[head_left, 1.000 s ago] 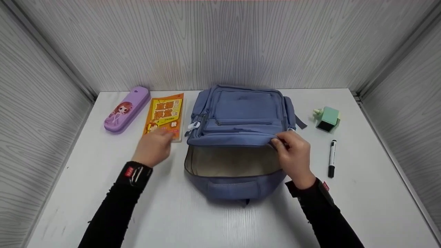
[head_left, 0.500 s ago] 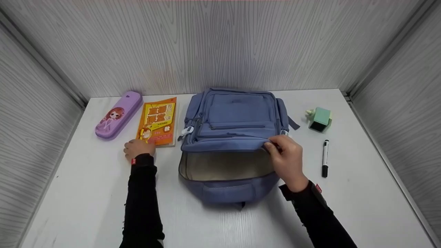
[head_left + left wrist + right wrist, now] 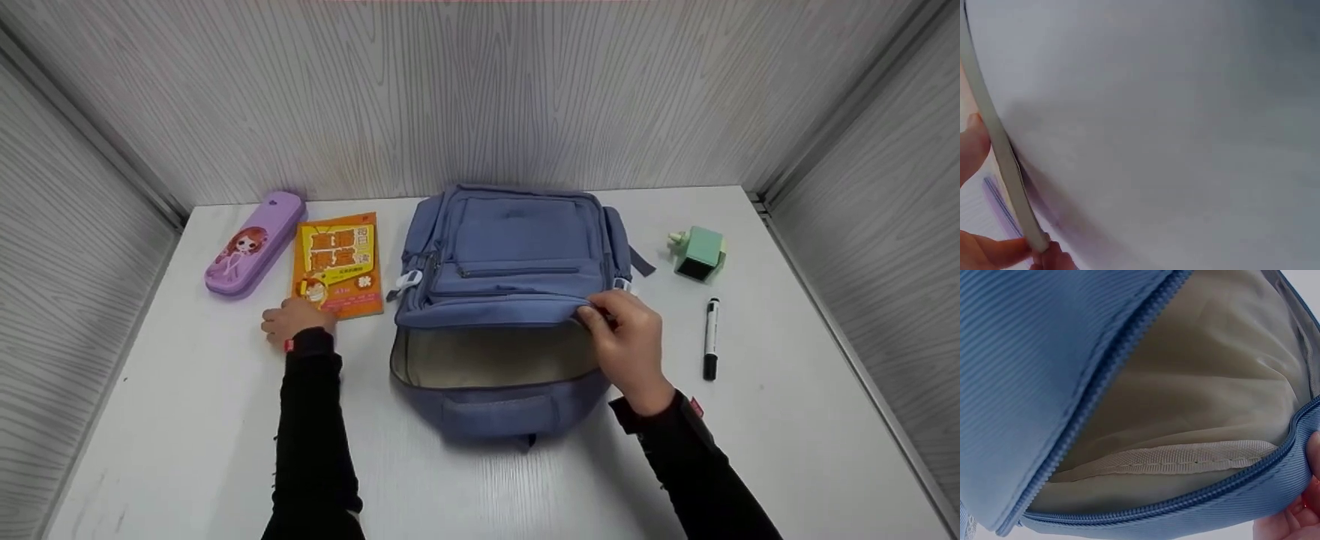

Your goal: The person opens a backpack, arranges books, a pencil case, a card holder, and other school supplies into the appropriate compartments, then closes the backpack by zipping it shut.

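An orange and yellow book [image 3: 345, 259] lies left of a blue backpack [image 3: 525, 232]. My left hand [image 3: 298, 319] pinches the book's near left corner; in the left wrist view, thumb and fingers [image 3: 1002, 250] stand on either side of the page block [image 3: 1002, 146], seen edge-on. The backpack rests on its back, its main compartment unzipped and gaping toward me, with beige lining [image 3: 1213, 388]. With thumb and fingers my right hand [image 3: 631, 337] grips the right part of the raised flap's edge. Part of its fingers is hidden by the cloth.
A purple pencil case [image 3: 255, 246] with a cartoon girl lies left of the book. Right of the backpack are a small green block-shaped object [image 3: 700, 253] and a black-and-white marker [image 3: 711, 337]. Panel walls [image 3: 480, 97] enclose the white table [image 3: 787, 435] behind and at both sides.
My left hand has moved left to the book's near left corner and taken hold of it. The book has turned slightly and shifted left. The right hand keeps its grip on the flap.
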Available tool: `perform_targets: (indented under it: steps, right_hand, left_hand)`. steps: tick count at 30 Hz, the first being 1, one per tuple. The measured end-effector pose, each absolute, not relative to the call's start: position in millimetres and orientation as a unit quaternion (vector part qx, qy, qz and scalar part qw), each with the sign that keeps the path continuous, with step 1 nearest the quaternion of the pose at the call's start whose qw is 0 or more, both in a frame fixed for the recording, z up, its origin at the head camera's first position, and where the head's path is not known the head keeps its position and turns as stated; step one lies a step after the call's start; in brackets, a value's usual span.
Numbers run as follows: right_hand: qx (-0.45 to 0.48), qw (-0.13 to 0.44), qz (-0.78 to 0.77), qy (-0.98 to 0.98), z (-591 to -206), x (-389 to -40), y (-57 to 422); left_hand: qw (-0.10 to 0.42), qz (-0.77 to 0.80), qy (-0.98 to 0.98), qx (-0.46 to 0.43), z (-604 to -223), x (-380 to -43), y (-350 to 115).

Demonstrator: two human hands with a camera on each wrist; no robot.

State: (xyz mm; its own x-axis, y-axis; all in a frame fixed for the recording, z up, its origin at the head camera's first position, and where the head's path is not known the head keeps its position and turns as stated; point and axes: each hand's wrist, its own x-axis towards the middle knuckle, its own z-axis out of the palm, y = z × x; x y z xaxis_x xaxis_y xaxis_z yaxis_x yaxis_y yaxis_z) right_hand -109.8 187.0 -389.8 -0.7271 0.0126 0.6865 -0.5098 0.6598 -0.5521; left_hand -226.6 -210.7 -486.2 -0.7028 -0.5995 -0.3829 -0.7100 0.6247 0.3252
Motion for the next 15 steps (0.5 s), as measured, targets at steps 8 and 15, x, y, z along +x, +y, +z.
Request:
perform_targets:
  steps: [8,15]
  right_hand:
    - [0.150,0.339,0.385,-0.845,-388.8,-111.7,187.0]
    - [0.153,0.340,0.375,-0.849,-389.0,-109.7,187.4]
  left_hand:
    - [0.114,0.464,0.809,-0.341,-475.1,-216.8,-230.6]
    - [0.089,0.667,0.694,-0.256,-448.7,-189.8,-256.6]
